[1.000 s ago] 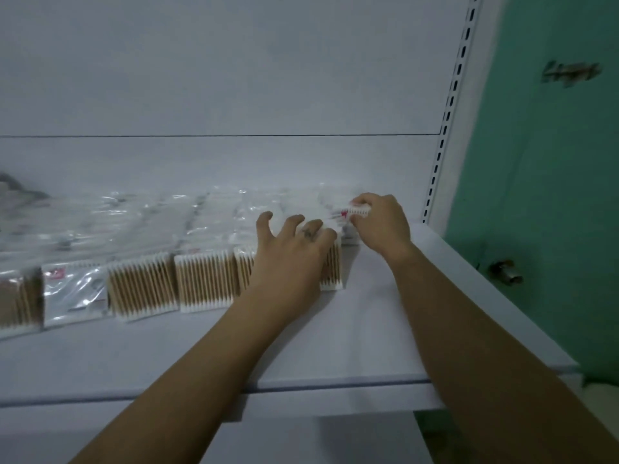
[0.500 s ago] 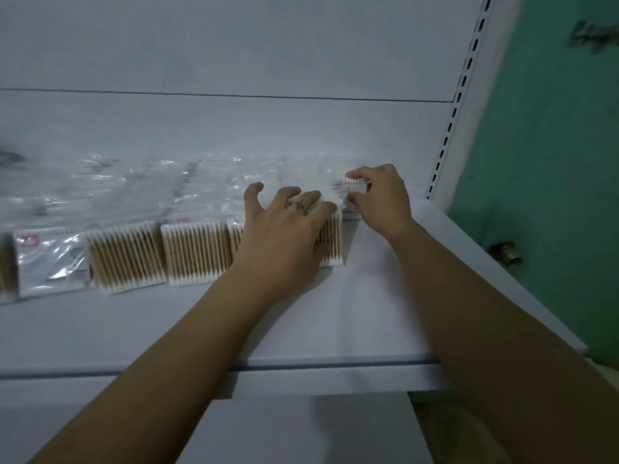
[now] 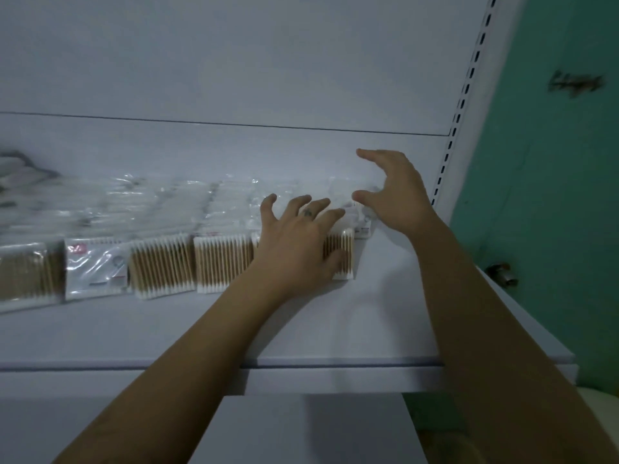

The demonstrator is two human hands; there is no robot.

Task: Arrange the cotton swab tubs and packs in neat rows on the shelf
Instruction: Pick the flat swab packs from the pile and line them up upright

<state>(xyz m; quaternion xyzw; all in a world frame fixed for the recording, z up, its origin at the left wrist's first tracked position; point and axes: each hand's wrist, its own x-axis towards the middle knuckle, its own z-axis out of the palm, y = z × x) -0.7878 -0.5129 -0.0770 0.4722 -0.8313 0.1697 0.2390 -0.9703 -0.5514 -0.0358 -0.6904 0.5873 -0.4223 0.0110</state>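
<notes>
Left hand [image 3: 298,246]: palm down, fingers spread and slightly bent, pressing on the rightmost pack [image 3: 341,252] of the front row. It grips nothing.
Right hand [image 3: 397,192]: raised over the rear right corner of the shelf [image 3: 368,323], thumb and fingers held apart, nothing in it. Contact between the thumb and the wrapping below cannot be determined.
Rightmost pack: lies flat, wooden sticks running front to back with white tips at both ends. It is mostly covered by the hand, with only its right edge showing.
Front row, leftward: two swab packs [image 3: 222,262] [image 3: 160,266] lie side by side, close together. Next comes a labelled pack [image 3: 95,267] with a white face and a red mark, then a further pack [image 3: 23,276] cut off by the left border of the view. The row sits well back from the shelf's front edge.
Rear row [image 3: 167,202]: clear-wrapped packs along the back of the shelf, directly behind the front row. They are blurred and their contents cannot be made out.
Small pack [image 3: 364,232]: just behind the rightmost pack's rear right corner, below the right hand, partly hidden.
Surroundings: a slotted upright [image 3: 467,105] stands at the shelf's right rear, and beyond it is a green wall [image 3: 552,212].
</notes>
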